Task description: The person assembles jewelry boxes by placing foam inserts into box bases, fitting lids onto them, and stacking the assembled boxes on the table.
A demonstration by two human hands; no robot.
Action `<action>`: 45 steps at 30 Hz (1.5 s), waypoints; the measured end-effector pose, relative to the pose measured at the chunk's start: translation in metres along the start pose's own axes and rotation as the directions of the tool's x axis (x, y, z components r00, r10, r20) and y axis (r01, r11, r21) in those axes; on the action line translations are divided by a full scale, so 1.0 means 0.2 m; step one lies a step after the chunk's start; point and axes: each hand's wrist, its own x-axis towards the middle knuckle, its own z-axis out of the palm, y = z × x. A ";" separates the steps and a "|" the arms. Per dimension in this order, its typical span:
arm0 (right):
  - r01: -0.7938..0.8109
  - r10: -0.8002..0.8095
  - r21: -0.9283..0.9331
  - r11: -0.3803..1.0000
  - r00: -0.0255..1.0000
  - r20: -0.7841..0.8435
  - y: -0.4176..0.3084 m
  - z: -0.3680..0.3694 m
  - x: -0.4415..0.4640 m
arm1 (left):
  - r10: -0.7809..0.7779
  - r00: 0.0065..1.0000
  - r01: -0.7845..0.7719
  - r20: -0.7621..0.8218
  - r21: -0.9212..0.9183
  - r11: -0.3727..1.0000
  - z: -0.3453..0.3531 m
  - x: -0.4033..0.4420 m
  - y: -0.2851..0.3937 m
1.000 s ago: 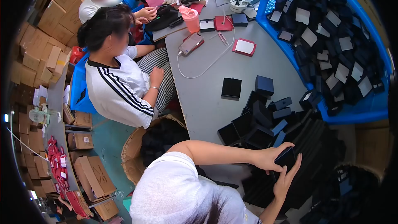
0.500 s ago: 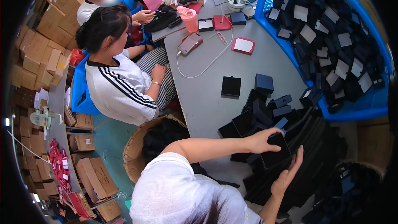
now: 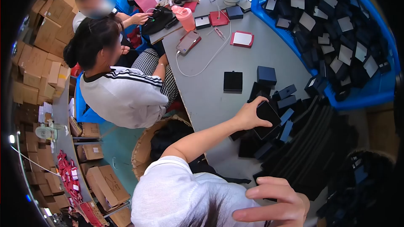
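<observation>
My left hand point(image 3: 249, 115) grips a dark box point(image 3: 268, 120) by its edges, thumb on the near side and fingers over the far side. The box's black face points up, above a heap of other dark boxes point(image 3: 287, 103) on the table. My right hand point(image 3: 286, 204) is raised close to the camera at the bottom, fingers apart and holding nothing that shows. Beyond the heap lie a flat black box point(image 3: 233, 81) and a navy box point(image 3: 267, 75). Stacked black strips or sheets point(image 3: 307, 147) lie to the right of the held box.
A blue crate point(image 3: 290, 50) full of dark boxes and pale inserts stands at the right. On the grey table point(image 3: 206, 96) are a phone point(image 3: 188, 42) with a white cable, a pink bottle point(image 3: 184, 18) and a red-and-white card point(image 3: 242, 39). Two people sit at the left.
My left hand has carried the box away from me, toward the far part of the heap. My right hand has left the box's side and come back toward the camera.
</observation>
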 end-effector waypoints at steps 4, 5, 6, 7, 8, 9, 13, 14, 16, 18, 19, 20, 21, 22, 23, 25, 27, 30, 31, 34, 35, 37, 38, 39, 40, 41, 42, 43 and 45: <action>-0.040 0.039 0.031 0.999 0.999 0.026 -0.07 -0.01 0.06 | -0.121 0.993 0.121 -0.016 0.019 0.992 -0.05 0.01 -0.02; -0.077 0.075 0.046 0.996 0.996 0.049 -0.08 -0.01 0.06 | -0.123 0.992 0.123 -0.010 0.020 0.992 -0.06 0.02 -0.03; -0.081 0.079 0.047 0.996 0.996 0.045 -0.09 -0.01 0.06 | -0.113 0.992 0.116 -0.060 0.050 0.992 -0.06 0.02 -0.04; -0.084 0.081 0.069 0.994 0.996 0.038 -0.09 -0.01 0.06 | -0.100 0.989 0.109 -0.110 0.081 0.991 -0.07 0.03 -0.05; -0.085 0.083 0.091 0.992 0.996 0.032 -0.10 -0.01 0.06 | -0.115 0.985 0.128 -0.132 0.098 0.987 -0.07 0.03 -0.05; -0.085 0.083 0.093 0.992 0.996 0.028 -0.10 -0.02 0.07 | -0.117 0.985 0.130 -0.130 0.101 0.986 -0.07 0.05 -0.07; -0.046 0.041 0.079 0.996 0.998 0.056 -0.10 -0.04 0.03 | -0.066 0.979 0.097 -0.193 0.156 0.983 -0.10 0.08 -0.13; -0.004 0.004 0.082 0.997 1.000 0.003 -0.10 -0.04 0.01 | -0.061 0.979 0.090 -0.194 0.140 0.986 -0.10 0.09 -0.16; 0.002 -0.004 0.086 0.996 1.000 0.026 -0.09 -0.06 0.03 | -0.056 0.981 0.080 -0.187 0.125 0.989 -0.11 0.10 -0.17; 0.007 -0.010 0.078 0.997 0.999 0.040 -0.10 -0.08 0.01 | -0.043 0.980 0.069 -0.193 0.127 0.989 -0.13 0.10 -0.16; 0.054 -0.056 0.081 0.995 0.998 0.032 -0.09 -0.08 -0.02 | -0.038 0.981 0.064 -0.190 0.133 0.989 -0.13 0.11 -0.16; 0.106 -0.109 0.088 0.990 0.994 0.027 -0.08 -0.08 -0.04 | -0.065 0.981 0.092 -0.183 0.140 0.986 -0.14 0.12 -0.16; 0.115 -0.118 0.090 0.989 0.993 0.025 -0.08 -0.09 -0.08 | -0.094 0.980 0.121 -0.177 0.148 0.982 -0.15 0.12 -0.18; 0.153 -0.139 0.109 0.982 0.982 -0.127 -0.08 -0.09 -0.15 | -0.083 0.982 0.110 -0.167 0.161 0.981 -0.15 0.14 -0.22; 0.194 -0.154 0.123 0.973 0.949 -0.275 -0.08 -0.10 -0.25 | -0.081 0.982 0.110 -0.172 0.170 0.979 -0.17 0.15 -0.24; -0.144 0.028 -0.173 0.974 0.841 -0.541 -0.13 -0.18 -0.65 | -0.070 0.988 0.097 -0.134 0.202 0.975 -0.17 0.16 -0.25; -0.564 0.027 -0.482 0.671 0.668 -0.744 -0.16 -0.38 -0.99 | -0.053 0.991 0.082 -0.125 0.244 0.966 -0.18 0.17 -0.28; -0.970 -0.037 -0.236 0.051 0.235 -0.971 -0.15 -0.69 -1.77 | -0.024 0.993 0.058 -0.118 0.297 0.953 -0.17 0.21 -0.31; -0.988 -0.074 -0.131 -0.085 0.137 -0.988 -0.17 -0.74 -2.13 | -0.015 0.993 0.052 -0.120 0.313 0.948 -0.16 0.21 -0.33; -0.870 -0.122 0.191 -0.455 -0.152 -0.981 -0.27 -0.67 -3.12 | -0.027 0.992 0.074 -0.125 0.387 0.919 -0.17 0.25 -0.31; -0.802 -0.092 0.207 -0.560 -0.189 -0.978 -0.27 -0.59 -3.36 | -0.041 0.987 0.110 -0.154 0.470 0.876 -0.18 0.26 -0.26; -0.416 0.320 -0.460 -0.784 0.364 -0.875 -0.30 -0.37 -3.93 | 0.085 0.968 0.079 -0.235 0.609 0.789 -0.17 0.30 -0.12; -0.123 0.565 -0.555 -0.823 -0.072 -0.822 -0.26 -0.25 -3.76 | 0.214 0.944 -0.014 -0.251 0.616 0.787 -0.17 0.34 -0.07; -0.127 0.568 -0.557 -0.821 -0.077 -0.820 -0.13 -0.18 -3.84 | 0.337 0.903 -0.106 -0.264 0.625 0.774 -0.16 0.40 -0.03; -0.399 0.446 -0.413 -0.819 0.012 -0.895 -0.02 -0.05 -3.90 | 0.354 0.905 -0.152 -0.237 0.597 0.788 -0.15 0.46 0.03; -0.632 0.278 -0.238 -0.738 0.038 -0.960 0.11 0.07 -4.47 | 0.373 0.908 -0.214 -0.190 0.554 0.804 -0.11 0.55 0.08; -0.599 0.252 -0.197 -0.776 -0.009 -0.968 0.15 0.06 -4.51 | 0.441 0.890 -0.291 -0.119 0.596 0.748 -0.07 0.69 0.06; -0.330 0.347 -0.592 -0.736 0.567 -0.747 0.13 0.04 -4.47 | 0.508 0.860 -0.373 -0.049 0.618 0.692 -0.02 0.84 0.04; -0.715 0.230 0.011 -0.699 -0.239 -0.943 0.05 0.03 -4.00 | 0.380 0.925 -0.324 0.019 0.564 0.760 0.17 1.27 0.05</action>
